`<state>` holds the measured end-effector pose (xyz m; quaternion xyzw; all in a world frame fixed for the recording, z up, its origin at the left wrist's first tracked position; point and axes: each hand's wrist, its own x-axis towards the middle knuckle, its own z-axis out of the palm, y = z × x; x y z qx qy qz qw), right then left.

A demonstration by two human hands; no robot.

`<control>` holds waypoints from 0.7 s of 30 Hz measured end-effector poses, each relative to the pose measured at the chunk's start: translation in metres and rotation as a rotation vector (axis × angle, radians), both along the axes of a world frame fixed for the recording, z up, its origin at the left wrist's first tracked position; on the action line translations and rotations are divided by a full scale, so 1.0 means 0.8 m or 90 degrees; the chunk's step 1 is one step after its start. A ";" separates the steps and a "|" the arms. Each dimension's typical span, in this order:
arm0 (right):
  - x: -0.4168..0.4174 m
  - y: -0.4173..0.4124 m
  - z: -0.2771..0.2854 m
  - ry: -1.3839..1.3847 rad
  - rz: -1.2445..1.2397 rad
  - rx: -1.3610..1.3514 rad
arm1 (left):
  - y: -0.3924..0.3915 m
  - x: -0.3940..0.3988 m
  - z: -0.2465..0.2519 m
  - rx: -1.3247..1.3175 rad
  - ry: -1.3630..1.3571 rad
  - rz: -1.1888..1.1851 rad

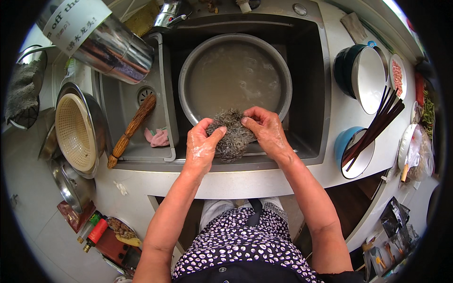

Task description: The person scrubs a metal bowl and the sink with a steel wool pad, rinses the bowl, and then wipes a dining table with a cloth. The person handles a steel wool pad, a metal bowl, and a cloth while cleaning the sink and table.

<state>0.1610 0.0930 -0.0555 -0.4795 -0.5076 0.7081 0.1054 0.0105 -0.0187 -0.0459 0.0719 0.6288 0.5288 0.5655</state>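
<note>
Both hands hold a dark, fibrous scouring pad or mesh (231,136) between them, over the near rim of a large round metal basin (184,88). My left hand (203,143) grips its left edge with the thumb on top. My right hand (265,129) pinches its upper right edge between thumb and fingers. Cloudy greyish water fills much of the basin, which stands in the dark right-hand sink (308,92). Both hands look wet. In the smaller left sink compartment (116,95) lie a brush of bundled twigs (132,129) and a pink cloth (157,137).
Nested bowls (370,79) and a blue bowl (341,148) with dark chopsticks (375,127) stand on the right counter. A beige colander (76,131) inside a metal bowl is at the left. A shiny metal cylinder (120,49) overhangs the upper left, near the faucet (168,16).
</note>
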 end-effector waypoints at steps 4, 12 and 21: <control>0.003 0.001 0.001 -0.001 -0.026 -0.073 | -0.005 -0.007 -0.005 0.013 0.011 -0.007; -0.009 0.000 0.021 -0.020 -0.042 0.006 | 0.021 0.000 0.015 0.083 0.421 -0.151; -0.005 0.022 -0.003 0.218 -0.245 -0.304 | 0.037 -0.021 0.016 0.011 0.149 0.067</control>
